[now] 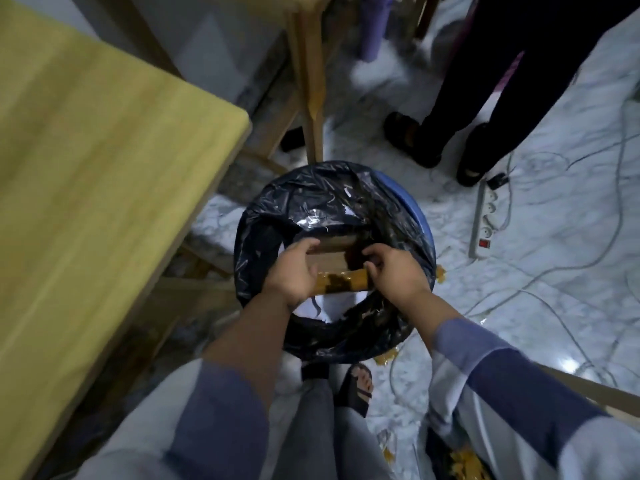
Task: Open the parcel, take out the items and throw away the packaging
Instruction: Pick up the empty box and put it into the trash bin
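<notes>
Left hand [294,270] and right hand [393,271] grip a taped cardboard box [341,266] over the black-lined bin [273,216]; no writing legible.

The table [86,161] is yellow-green. A glossy black bag [273,216] lines a blue bin [420,216]. The brown box [332,263] carries amber tape. The floor [554,271] is white, grey-veined marble.

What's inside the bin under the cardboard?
White paper shows in the black-lined bin below the taped cardboard held by the left hand and right hand. Anything deeper is covered.
</notes>
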Action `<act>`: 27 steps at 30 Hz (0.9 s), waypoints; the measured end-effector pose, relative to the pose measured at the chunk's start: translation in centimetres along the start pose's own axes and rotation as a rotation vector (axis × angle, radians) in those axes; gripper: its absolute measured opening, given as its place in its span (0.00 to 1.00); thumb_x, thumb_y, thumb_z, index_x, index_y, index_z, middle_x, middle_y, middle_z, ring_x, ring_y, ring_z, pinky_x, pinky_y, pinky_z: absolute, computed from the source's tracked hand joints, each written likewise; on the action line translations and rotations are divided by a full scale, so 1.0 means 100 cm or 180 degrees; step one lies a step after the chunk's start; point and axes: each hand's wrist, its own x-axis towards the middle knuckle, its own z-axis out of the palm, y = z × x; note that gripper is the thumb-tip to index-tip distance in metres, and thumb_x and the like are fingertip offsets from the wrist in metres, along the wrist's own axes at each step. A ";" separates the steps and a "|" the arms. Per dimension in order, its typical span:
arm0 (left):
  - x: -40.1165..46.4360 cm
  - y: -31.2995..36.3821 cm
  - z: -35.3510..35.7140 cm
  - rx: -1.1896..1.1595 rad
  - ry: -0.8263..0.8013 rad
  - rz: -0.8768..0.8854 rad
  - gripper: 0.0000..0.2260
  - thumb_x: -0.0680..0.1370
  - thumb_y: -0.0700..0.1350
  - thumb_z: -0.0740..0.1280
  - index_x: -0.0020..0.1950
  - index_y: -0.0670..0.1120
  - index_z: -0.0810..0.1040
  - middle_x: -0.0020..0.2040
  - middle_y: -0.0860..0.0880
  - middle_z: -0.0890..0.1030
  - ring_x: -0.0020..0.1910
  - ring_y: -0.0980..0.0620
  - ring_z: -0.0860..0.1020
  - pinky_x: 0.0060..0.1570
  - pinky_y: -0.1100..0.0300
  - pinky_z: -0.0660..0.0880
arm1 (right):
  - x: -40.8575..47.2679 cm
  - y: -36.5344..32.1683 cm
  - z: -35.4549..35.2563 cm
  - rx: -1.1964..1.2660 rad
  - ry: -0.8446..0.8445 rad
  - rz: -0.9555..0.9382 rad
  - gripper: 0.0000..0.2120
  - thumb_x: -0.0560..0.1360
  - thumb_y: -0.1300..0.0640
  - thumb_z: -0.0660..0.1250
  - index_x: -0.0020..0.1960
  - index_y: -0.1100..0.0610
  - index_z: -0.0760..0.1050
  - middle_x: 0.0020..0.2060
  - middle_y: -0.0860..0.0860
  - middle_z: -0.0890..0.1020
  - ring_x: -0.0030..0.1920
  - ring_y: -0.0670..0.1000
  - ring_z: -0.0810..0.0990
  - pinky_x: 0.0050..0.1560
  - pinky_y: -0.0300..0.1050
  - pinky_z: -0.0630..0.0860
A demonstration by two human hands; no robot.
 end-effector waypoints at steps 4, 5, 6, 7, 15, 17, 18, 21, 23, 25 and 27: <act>-0.038 0.039 -0.034 -0.0019 0.0101 0.0000 0.18 0.79 0.40 0.63 0.68 0.51 0.72 0.66 0.50 0.75 0.62 0.49 0.75 0.62 0.56 0.72 | -0.036 -0.033 -0.044 -0.0140 -0.0030 -0.0142 0.13 0.77 0.55 0.63 0.60 0.51 0.75 0.48 0.53 0.84 0.50 0.56 0.81 0.49 0.52 0.79; -0.048 0.049 -0.043 -0.0052 0.0104 0.0010 0.17 0.79 0.40 0.63 0.67 0.50 0.73 0.65 0.50 0.76 0.63 0.49 0.75 0.62 0.57 0.71 | -0.047 -0.043 -0.056 -0.0174 -0.0024 -0.0186 0.13 0.77 0.55 0.63 0.61 0.51 0.75 0.48 0.52 0.84 0.50 0.56 0.81 0.49 0.51 0.78; -0.059 0.059 -0.053 -0.0107 0.0104 0.0025 0.16 0.79 0.40 0.63 0.66 0.50 0.73 0.64 0.49 0.77 0.62 0.49 0.75 0.62 0.57 0.71 | -0.057 -0.053 -0.068 -0.0199 -0.0004 -0.0249 0.13 0.77 0.55 0.63 0.61 0.52 0.75 0.48 0.52 0.84 0.50 0.56 0.81 0.50 0.50 0.78; -0.070 0.069 -0.063 -0.0168 0.0105 0.0061 0.16 0.78 0.39 0.63 0.65 0.49 0.74 0.62 0.49 0.78 0.61 0.49 0.76 0.62 0.57 0.72 | -0.068 -0.063 -0.079 -0.0219 0.0023 -0.0313 0.13 0.77 0.55 0.63 0.61 0.52 0.75 0.48 0.52 0.84 0.51 0.55 0.80 0.50 0.50 0.78; -0.152 0.109 -0.149 -0.0505 0.0675 0.0246 0.13 0.78 0.37 0.61 0.62 0.43 0.76 0.58 0.44 0.80 0.58 0.48 0.77 0.59 0.58 0.72 | -0.129 -0.159 -0.139 -0.0495 0.0319 -0.0874 0.13 0.75 0.55 0.64 0.59 0.51 0.77 0.53 0.53 0.83 0.55 0.54 0.80 0.52 0.46 0.76; -0.170 0.104 -0.172 -0.0555 0.0893 0.0234 0.13 0.78 0.37 0.61 0.62 0.43 0.76 0.57 0.45 0.80 0.57 0.47 0.78 0.56 0.59 0.72 | -0.136 -0.188 -0.143 -0.0546 0.0339 -0.1080 0.13 0.75 0.55 0.63 0.59 0.51 0.77 0.53 0.53 0.83 0.55 0.54 0.80 0.53 0.47 0.76; -0.179 0.099 -0.184 -0.0552 0.0991 0.0208 0.13 0.78 0.37 0.61 0.62 0.44 0.76 0.57 0.45 0.79 0.56 0.47 0.78 0.54 0.60 0.72 | -0.139 -0.203 -0.143 -0.0591 0.0332 -0.1197 0.12 0.76 0.56 0.63 0.58 0.51 0.77 0.52 0.52 0.83 0.54 0.55 0.80 0.53 0.48 0.77; -0.204 0.076 -0.219 -0.0582 0.1262 0.0066 0.14 0.79 0.39 0.61 0.64 0.44 0.75 0.58 0.46 0.78 0.56 0.47 0.77 0.51 0.61 0.71 | -0.146 -0.251 -0.137 -0.0696 0.0236 -0.1482 0.12 0.76 0.56 0.61 0.59 0.52 0.76 0.50 0.52 0.82 0.51 0.55 0.80 0.50 0.50 0.78; -0.219 0.055 -0.244 -0.0602 0.1468 -0.0037 0.14 0.79 0.39 0.62 0.64 0.44 0.75 0.58 0.46 0.78 0.57 0.48 0.77 0.54 0.59 0.73 | -0.147 -0.284 -0.127 -0.0767 0.0168 -0.1638 0.12 0.77 0.55 0.62 0.59 0.52 0.76 0.49 0.52 0.82 0.49 0.54 0.80 0.49 0.50 0.78; -0.234 0.031 -0.269 -0.0593 0.1686 -0.0176 0.14 0.78 0.39 0.63 0.64 0.45 0.76 0.59 0.46 0.79 0.57 0.48 0.77 0.58 0.57 0.73 | -0.146 -0.317 -0.113 -0.0842 0.0098 -0.1812 0.12 0.77 0.54 0.62 0.60 0.52 0.75 0.50 0.52 0.82 0.49 0.55 0.80 0.49 0.50 0.78; -0.245 0.004 -0.294 -0.0551 0.1894 -0.0329 0.14 0.78 0.40 0.64 0.64 0.45 0.76 0.61 0.47 0.79 0.58 0.48 0.77 0.59 0.58 0.71 | -0.143 -0.350 -0.096 -0.0892 0.0033 -0.1951 0.13 0.78 0.54 0.62 0.61 0.52 0.74 0.51 0.53 0.81 0.49 0.55 0.80 0.46 0.46 0.76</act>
